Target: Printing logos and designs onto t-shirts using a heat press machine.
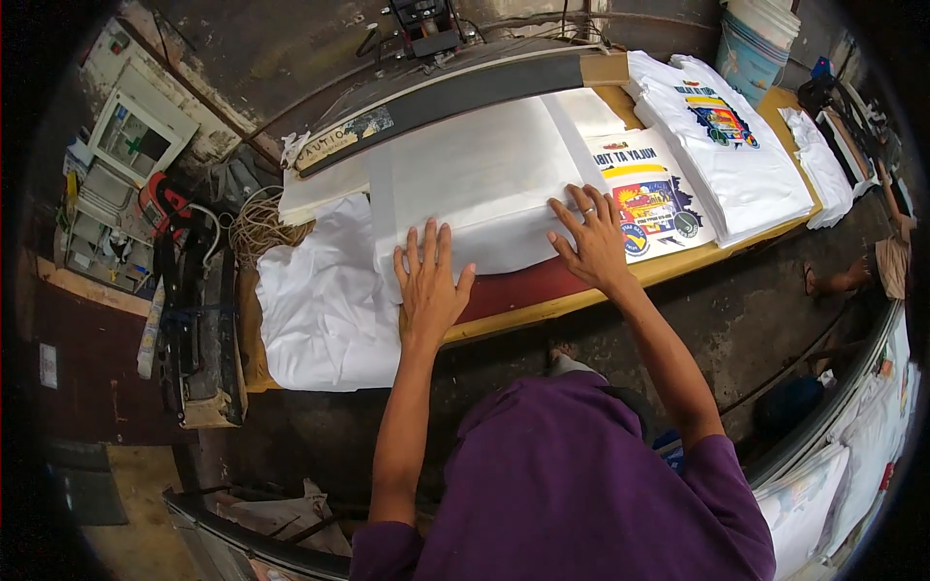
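My left hand [433,281] and my right hand [588,237] rest with fingers apart on the near edge of a smooth white piece [465,165] spread over a red pad [504,290] on the yellow workbench [523,322]. Crumpled white fabric [320,310] lies just left of my left hand. Beside my right hand is a printed sheet [647,208] with a colourful design, and farther right stands a stack of folded white printed T-shirts [725,136]. A long dark bar [446,92] runs along the back of the white piece.
Coiled rope [252,223], tools and an open electrical box [136,136] crowd the left. A bucket [746,48] stands at the back right, near more white cloth [819,174]. Another person's leg [838,281] shows at right. Racks with cloths [823,455] are behind me.
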`<state>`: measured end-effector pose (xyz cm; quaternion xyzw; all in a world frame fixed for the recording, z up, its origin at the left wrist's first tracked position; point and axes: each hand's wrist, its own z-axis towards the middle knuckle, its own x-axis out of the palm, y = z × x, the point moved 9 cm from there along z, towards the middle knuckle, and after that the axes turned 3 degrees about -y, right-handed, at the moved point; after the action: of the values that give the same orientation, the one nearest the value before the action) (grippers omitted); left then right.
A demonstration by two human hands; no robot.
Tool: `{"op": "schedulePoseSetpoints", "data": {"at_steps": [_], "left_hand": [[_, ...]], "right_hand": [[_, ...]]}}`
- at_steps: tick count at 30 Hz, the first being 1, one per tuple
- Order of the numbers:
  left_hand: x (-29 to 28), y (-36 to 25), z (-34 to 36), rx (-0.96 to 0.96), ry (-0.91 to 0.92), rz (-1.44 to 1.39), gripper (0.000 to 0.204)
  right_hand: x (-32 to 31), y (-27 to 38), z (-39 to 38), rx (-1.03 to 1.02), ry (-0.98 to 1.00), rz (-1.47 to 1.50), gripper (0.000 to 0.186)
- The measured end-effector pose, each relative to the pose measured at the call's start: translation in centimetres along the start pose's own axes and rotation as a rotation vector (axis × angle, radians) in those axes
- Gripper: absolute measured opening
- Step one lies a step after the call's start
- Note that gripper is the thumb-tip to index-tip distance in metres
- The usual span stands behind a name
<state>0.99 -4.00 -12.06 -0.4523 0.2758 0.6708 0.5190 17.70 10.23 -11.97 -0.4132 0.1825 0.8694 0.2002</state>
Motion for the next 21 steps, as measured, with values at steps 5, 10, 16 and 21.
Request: {"op": "schedulePoseSetpoints", "data": {"at_steps": [5,10,16,21], "left_hand": [[-0.2,0.3,0.5,-0.022,-0.039,-0.022,0.059],[-1.7,-0.4,2.7,-0.068,-0.062,0.002,0.048],[-5.9,-0.3,2.0,-0.212,-0.2,0.011,0.035],[-7.6,0.9,-3.8,-0.363,-0.254,0.017,0.019]], "right_hand": [[-1.2,0.1,0.6,-0.009,-0.037,0.063,0.044],[-11.2,0.7,5.1,-0.08,-0.353,0.172,0.035],[-22.5,5.6,20.4,-0.594,-0.83,0.027,0.023],[-24.4,7.3,37.9,-0.603,-0.857,-0.082,0.033]]}}
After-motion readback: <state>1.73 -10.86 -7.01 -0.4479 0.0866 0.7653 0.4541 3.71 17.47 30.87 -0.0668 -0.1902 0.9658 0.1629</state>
